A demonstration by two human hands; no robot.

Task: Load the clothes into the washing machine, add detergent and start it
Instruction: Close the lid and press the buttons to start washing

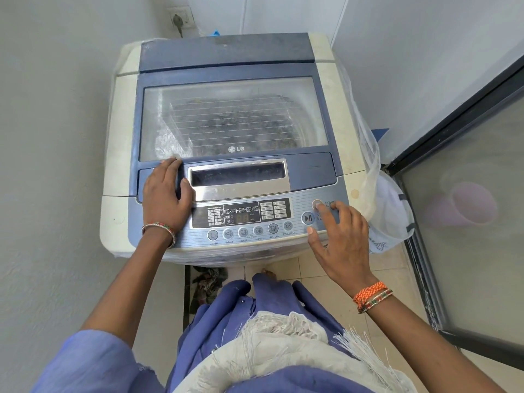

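A top-loading washing machine (119, 154) with a blue lid stands before me. Its glass lid (232, 114) is closed, and dark clothes (226, 120) show through it inside the drum. My left hand (166, 194) rests flat on the lid's front edge, left of the chrome handle (241, 177). My right hand (340, 239) reaches over the control panel (243, 217), its index fingertip pressing the round power button (317, 204). The start/pause button (308, 218) sits just below that finger. The panel's display looks dim.
White walls close in on the left and behind. A dark-framed frosted glass door (465, 171) stands at the right, a mesh laundry bag (388, 211) wedged beside the machine. A bundle of cloth (208, 282) lies on the tiled floor by my feet. A wall socket (180, 19) is behind.
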